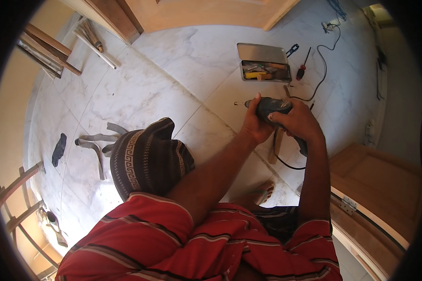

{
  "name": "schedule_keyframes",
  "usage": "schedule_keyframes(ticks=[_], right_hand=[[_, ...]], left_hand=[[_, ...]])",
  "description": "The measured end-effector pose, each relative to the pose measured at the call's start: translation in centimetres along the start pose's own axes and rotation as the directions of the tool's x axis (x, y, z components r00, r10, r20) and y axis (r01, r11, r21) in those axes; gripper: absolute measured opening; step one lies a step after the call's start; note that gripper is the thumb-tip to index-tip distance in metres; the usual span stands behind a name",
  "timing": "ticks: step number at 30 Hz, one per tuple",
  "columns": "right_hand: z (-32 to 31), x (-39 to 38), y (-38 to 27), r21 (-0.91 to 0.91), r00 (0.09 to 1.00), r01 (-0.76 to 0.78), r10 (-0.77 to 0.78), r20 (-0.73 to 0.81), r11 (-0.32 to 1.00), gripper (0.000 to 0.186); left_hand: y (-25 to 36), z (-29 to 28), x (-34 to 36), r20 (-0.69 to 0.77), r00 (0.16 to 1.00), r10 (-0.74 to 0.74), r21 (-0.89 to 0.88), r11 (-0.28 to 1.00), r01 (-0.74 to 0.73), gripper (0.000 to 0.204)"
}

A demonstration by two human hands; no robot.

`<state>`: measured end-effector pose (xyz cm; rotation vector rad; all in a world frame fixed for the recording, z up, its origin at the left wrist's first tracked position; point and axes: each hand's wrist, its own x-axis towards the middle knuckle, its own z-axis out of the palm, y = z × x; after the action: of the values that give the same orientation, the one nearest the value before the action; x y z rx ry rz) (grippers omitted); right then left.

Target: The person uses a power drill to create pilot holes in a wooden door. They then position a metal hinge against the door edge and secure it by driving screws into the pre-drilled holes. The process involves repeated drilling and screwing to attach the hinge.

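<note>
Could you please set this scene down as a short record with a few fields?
Setting: pale marble floor, seen from above
Left hand: grips the front of the drill
Right hand: wraps the drill's handle
Drill: dark, bit pointing left, black cord trailing away
Toolbox: metal, lid open, tools inside, on the floor beyond the hands
Screwdriver: red handle, beside the toolbox
Door: wooden, with a hinge, at the person's right
Clothing: red striped shirt

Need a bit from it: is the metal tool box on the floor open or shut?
Open: the metal tool box has its lid swung back flat, tools visible inside.
</note>
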<state>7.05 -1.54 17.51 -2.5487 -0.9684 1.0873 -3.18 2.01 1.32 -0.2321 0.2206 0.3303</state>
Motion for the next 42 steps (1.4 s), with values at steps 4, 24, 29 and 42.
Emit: schedule_keyframes(ticks=[4, 24, 29, 42], right_hand=[[0.6, 0.0, 0.5, -0.008, 1.0, -0.026, 0.026, -0.005, 1.0, 0.058], [9.6, 15.3, 11.8, -0.342, 0.81, 0.242, -0.383, -0.445, 0.908, 0.051], [14.8, 23.5, 7.2, -0.761, 0.43, 0.473, -0.87, -0.241, 0.444, 0.044], [10.8, 24.4, 16.4, -0.888, 0.72, 0.059, -0.636, -0.279, 0.457, 0.048]], left_hand=[[-0.8, -0.8, 0.3, -0.073, 0.997, 0.014, -0.012, 1.0, -0.015, 0.061], [8.1, -3.0, -2.6, 0.191, 0.982, 0.011, -0.12, 0.993, 0.012, 0.071], [9.3, -2.5, -2.8, 0.211, 0.977, -0.037, 0.027, 0.999, 0.032, 0.074], [7.7, -3.2, -3.6, -0.054, 0.998, -0.02, 0.366, 0.93, 0.039, 0.068]])
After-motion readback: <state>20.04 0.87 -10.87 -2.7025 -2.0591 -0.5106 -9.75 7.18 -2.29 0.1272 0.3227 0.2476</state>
